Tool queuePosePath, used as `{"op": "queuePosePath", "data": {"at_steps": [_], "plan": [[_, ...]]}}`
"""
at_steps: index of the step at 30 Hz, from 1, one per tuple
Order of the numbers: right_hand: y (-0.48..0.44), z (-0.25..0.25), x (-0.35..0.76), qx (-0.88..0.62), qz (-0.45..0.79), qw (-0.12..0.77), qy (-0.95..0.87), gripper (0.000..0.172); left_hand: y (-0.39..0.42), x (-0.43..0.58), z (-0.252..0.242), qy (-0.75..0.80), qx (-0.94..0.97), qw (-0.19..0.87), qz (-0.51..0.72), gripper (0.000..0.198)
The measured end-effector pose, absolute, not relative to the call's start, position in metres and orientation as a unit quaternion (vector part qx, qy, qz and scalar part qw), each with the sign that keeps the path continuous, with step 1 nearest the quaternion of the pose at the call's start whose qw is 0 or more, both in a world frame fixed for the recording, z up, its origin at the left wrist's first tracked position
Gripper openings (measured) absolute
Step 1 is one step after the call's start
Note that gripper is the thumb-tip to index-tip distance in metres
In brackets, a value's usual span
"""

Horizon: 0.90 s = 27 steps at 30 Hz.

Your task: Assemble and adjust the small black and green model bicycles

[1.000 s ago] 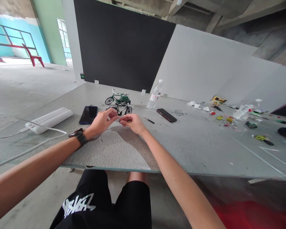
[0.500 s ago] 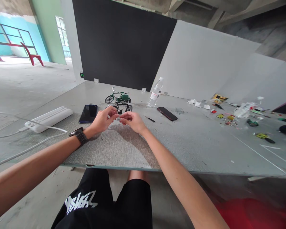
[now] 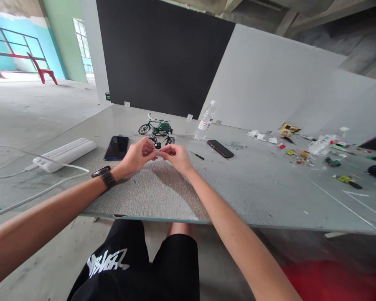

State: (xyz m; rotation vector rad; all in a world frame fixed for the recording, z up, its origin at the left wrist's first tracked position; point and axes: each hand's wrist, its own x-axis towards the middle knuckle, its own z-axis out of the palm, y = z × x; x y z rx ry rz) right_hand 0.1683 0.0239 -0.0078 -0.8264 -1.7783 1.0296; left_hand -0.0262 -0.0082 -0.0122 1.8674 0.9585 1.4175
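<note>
Right hand [image 3: 177,159] now sits nearer left hand [image 3: 138,154] than half a second ago, both pinching; black model bicycle [image 3: 158,145], spoked, upright just beyond, partly covered; small pale piece [image 3: 157,153], between both hands' fingertips, detail indistinct.

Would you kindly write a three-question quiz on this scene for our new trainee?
1. Multiple choice: Where are the left hand and right hand?
A) Gripping the bottle
B) Close together, on the near side of the black model bicycle
C) Beneath the table
2. True or false: The green model bicycle stands behind the black model bicycle, as seen by the wearer.
3. Fill in the blank: A white ____ is attached to the white oblong device.
Key: 1. B; 2. True; 3. cable.
</note>
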Motion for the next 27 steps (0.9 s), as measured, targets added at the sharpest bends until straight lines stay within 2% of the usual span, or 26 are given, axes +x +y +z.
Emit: {"op": "queuePosePath", "data": {"at_steps": [14, 27], "plan": [[0.0286, -0.0104, 0.1714, -0.342, 0.39, 0.467, -0.716, 0.036, -0.0068, -0.0257, -0.0125, 0.358, 0.668, 0.333, 0.56, 0.032], [0.0284, -0.01, 0.1722, -0.336, 0.413, 0.452, -0.715, 0.037, -0.006, -0.0273, -0.0106, 0.38, 0.684, 0.303, 0.544, 0.033]]}}
